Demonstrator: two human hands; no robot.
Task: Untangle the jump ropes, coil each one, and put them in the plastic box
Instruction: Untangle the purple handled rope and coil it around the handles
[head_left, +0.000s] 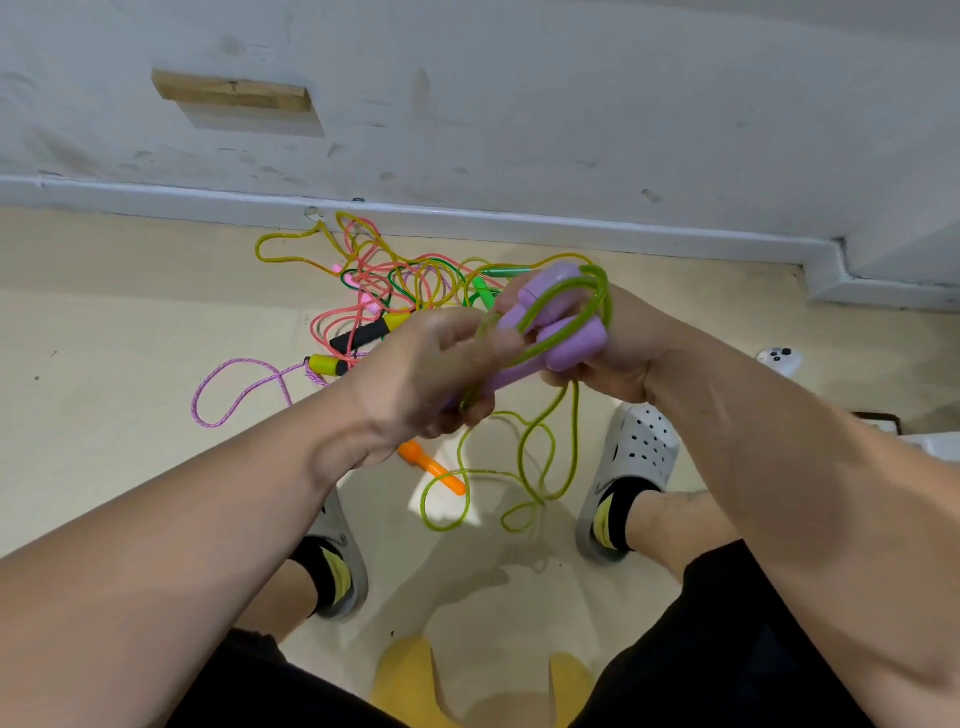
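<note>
A seated person's left hand (431, 374) and right hand (602, 364) meet at knee height, both curled tight around the purple handles (563, 338) of a lime-green jump rope (575, 426). Its cord loops over the right fist and hangs in slack coils to the beige floor (104, 364) between two white clogs (641, 457). Beyond the hands, a tangle of yellow, pink and green ropes (410, 280) lies against the skirting board, with a black-and-yellow handle (363, 332) and a pink braided rope (283, 384) at its near edge. The left wrist covers one end of an orange handle (428, 466). A white controller (779, 358) peeks past the right forearm. A pale object (930, 441) at the right edge is cut off and unreadable.
</note>
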